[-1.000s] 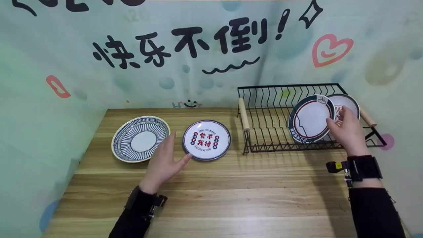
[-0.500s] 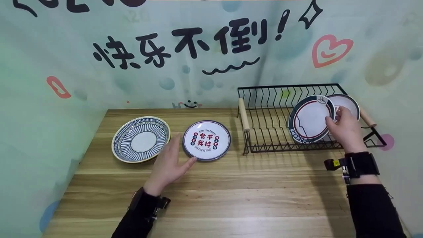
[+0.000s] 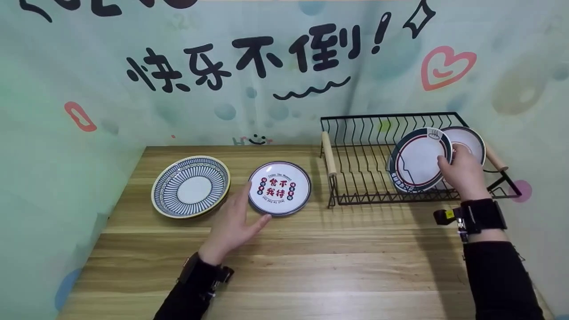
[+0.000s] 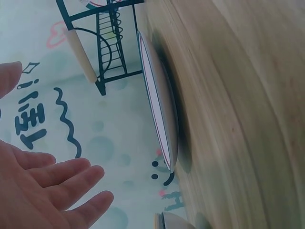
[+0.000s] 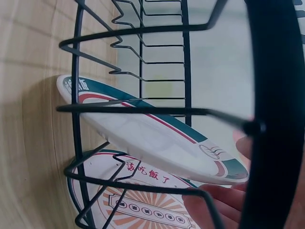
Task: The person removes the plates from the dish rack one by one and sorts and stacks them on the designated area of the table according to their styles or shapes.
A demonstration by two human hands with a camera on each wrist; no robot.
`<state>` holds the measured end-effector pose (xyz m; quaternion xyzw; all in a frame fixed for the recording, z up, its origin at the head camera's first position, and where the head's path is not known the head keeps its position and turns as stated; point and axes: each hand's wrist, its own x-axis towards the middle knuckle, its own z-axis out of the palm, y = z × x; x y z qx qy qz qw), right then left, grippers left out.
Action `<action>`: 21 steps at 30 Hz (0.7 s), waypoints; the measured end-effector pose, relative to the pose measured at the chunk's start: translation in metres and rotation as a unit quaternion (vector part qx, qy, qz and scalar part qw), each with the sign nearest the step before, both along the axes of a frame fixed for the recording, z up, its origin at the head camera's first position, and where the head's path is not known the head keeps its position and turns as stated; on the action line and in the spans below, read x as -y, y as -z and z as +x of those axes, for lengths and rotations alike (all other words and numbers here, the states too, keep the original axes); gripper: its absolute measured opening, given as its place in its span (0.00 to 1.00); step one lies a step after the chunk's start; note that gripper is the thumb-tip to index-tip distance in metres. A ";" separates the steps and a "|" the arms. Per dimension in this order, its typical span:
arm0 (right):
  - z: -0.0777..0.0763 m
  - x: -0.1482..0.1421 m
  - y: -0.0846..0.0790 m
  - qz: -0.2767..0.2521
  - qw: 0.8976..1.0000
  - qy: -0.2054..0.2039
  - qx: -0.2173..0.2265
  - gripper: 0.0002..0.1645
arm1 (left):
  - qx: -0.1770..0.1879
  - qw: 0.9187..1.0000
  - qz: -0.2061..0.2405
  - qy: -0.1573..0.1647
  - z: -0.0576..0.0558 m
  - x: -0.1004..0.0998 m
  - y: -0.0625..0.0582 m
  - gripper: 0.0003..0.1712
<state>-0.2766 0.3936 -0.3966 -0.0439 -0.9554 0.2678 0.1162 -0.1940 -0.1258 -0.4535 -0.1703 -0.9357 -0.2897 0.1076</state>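
In the head view my right hand (image 3: 464, 171) pinches the right edge of a white plate with a dark green rim (image 3: 420, 158), which leans in a black wire dish rack (image 3: 386, 115). The right wrist view shows the fingers (image 5: 217, 198) on one side of this plate's edge, the thumb on the other. Behind it stands a second plate (image 3: 474, 138) with an orange ray pattern, partly hidden by the hand. My left hand (image 3: 229, 226), fingers extended, is at the near left side of a small white plate with red lettering (image 3: 280, 189) and holds nothing.
A blue-striped, yellow-rimmed dish (image 3: 194, 189) sits on the wooden table (image 3: 355, 266), left of the lettered plate. Wooden handles (image 3: 328, 153) flank the rack. A printed cloth backdrop (image 3: 178, 115) rises behind the table's far edge.
My left hand has moved right, from beside the striped dish to the lettered plate. The right hand has shifted slightly left, onto the green-rimmed plate's edge; the plates have stayed in place.
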 end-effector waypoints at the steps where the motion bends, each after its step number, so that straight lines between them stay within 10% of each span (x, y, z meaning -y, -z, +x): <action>1: 0.000 0.000 0.000 0.004 1.000 0.000 0.002 0.32 | 0.001 1.000 -0.002 0.000 0.000 -0.001 0.000 0.57; 21: -0.006 -0.004 -0.002 0.041 0.999 -0.004 0.019 0.20 | 0.026 0.999 0.004 0.027 0.002 -0.021 0.005 0.56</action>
